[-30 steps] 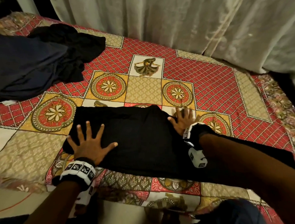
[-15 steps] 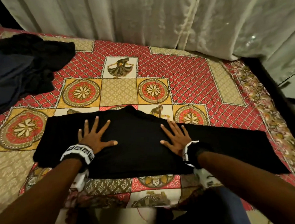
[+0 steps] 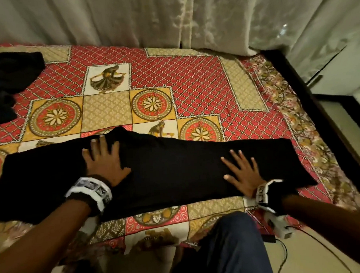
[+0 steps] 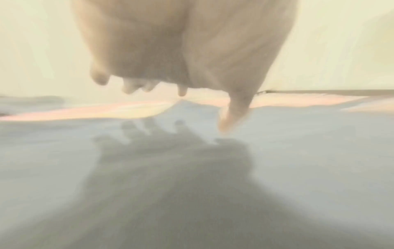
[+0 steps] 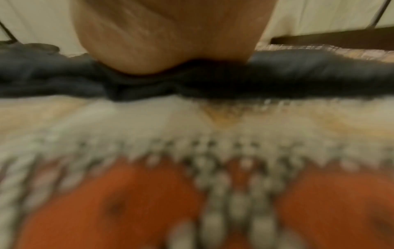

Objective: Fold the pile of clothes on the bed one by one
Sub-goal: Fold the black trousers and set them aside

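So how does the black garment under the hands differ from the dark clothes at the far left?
The black garment lies flat in a long band near the bed's front edge; the dark clothes sit crumpled in a heap farther back. Left hand and right hand press the garment; nothing touches the heap. Both lie on the bedspread.

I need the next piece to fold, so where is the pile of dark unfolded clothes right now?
In the head view, the pile of dark unfolded clothes lies at the bed's far left edge on the patterned red bedspread, beyond the left hand.
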